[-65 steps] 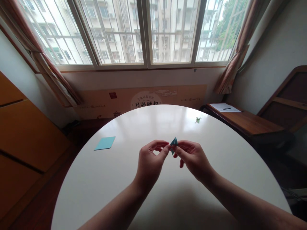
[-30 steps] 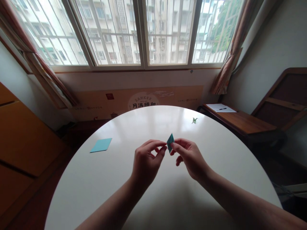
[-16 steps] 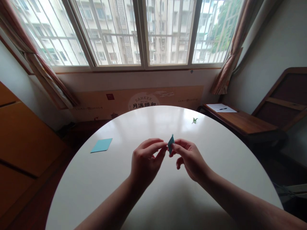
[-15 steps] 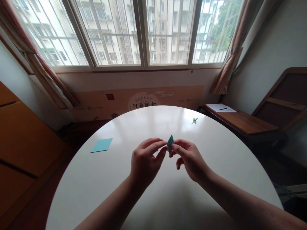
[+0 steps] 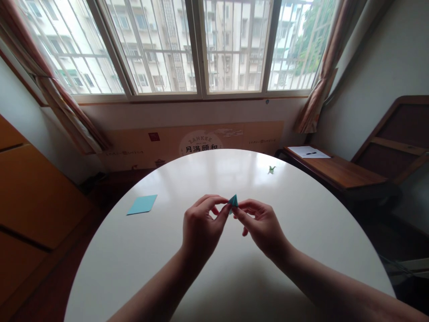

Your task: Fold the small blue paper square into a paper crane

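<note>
A small folded teal paper piece (image 5: 233, 201) is pinched between the fingertips of both my hands, above the middle of the round white table (image 5: 161, 250). My left hand (image 5: 201, 226) closes thumb and forefinger on its left side. My right hand (image 5: 259, 226) pinches its right side with thumb and forefinger, the other fingers curled under. Only a small pointed tip of the paper shows; the rest is hidden by the fingers.
A flat light-blue paper sheet (image 5: 142, 204) lies on the table's left. A tiny green folded figure (image 5: 271, 169) sits at the far right. Beyond stand a wooden side desk (image 5: 338, 172) with a paper and pen (image 5: 308, 152), and a printed cardboard panel (image 5: 201, 141) under the window.
The teal piece has turned from an upright narrow diamond to a short pointed tip, sitting lower between my fingertips. Both hands have stayed close together over the table's middle.
</note>
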Demonstrator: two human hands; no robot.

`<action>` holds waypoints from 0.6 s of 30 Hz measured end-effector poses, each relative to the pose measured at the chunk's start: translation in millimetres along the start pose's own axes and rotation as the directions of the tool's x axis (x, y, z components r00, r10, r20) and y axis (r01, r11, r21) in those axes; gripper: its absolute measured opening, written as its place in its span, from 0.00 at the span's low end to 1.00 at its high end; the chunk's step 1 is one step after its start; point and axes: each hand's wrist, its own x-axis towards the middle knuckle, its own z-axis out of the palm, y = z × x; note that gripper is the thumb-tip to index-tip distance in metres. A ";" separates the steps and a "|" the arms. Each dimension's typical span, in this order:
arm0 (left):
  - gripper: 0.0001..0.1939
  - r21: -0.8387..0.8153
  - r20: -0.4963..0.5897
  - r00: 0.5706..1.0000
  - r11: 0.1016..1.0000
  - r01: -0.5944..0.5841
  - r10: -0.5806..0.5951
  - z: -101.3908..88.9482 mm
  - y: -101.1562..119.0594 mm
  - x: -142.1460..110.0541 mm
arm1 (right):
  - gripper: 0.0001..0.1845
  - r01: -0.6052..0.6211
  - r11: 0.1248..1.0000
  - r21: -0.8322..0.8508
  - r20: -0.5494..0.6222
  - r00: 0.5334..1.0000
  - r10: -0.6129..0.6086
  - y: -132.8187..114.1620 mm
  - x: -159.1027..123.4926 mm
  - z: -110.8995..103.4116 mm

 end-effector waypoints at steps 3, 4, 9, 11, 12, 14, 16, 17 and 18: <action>0.02 -0.033 -0.005 0.999 0.998 0.050 -0.051 0.2 1.5 -0.5 | 0.12 0.022 1.000 -0.022 -0.024 0.999 -0.022 1.0 -1.2 2.0; 0.03 -0.053 -0.005 0.997 0.996 0.077 -0.078 0.3 2.2 -0.5 | 0.12 0.025 0.999 -0.028 -0.035 0.999 -0.026 1.2 -1.7 2.4; 0.08 -0.271 0.135 0.933 0.893 0.358 -0.333 1.0 2.9 2.4 | 0.11 0.038 0.998 -0.041 -0.040 0.998 -0.040 -1.3 -2.6 2.4; 0.11 -0.383 0.244 0.881 0.794 0.472 -0.406 1.2 2.3 4.2 | 0.12 0.045 0.999 -0.027 -0.024 0.999 -0.045 -3.5 -1.9 1.2; 0.12 -0.428 0.290 0.861 0.748 0.507 -0.418 1.1 2.0 5.0 | 0.12 0.043 0.999 -0.018 -0.015 0.999 -0.044 -4.4 -1.4 0.4; 0.12 -0.483 0.355 0.843 0.692 0.536 -0.405 0.4 2.0 6.3 | 0.13 0.033 0.999 0.008 0.002 0.999 -0.033 -5.8 0.0 -1.5; 0.11 -0.503 0.393 0.846 0.686 0.526 -0.361 -1.1 2.4 7.4 | 0.14 0.019 0.999 0.049 0.019 1.000 -0.020 -6.5 1.4 -3.3; 0.10 -0.505 0.400 0.853 0.696 0.511 -0.336 -2.0 2.6 7.8 | 0.14 0.011 0.997 0.072 0.030 0.999 -0.013 -6.8 2.0 -4.0; 0.09 -0.506 0.399 0.862 0.709 0.491 -0.312 -3.0 2.8 8.3 | 0.15 0.001 0.995 0.098 0.042 0.999 -0.005 -7.2 2.3 -4.6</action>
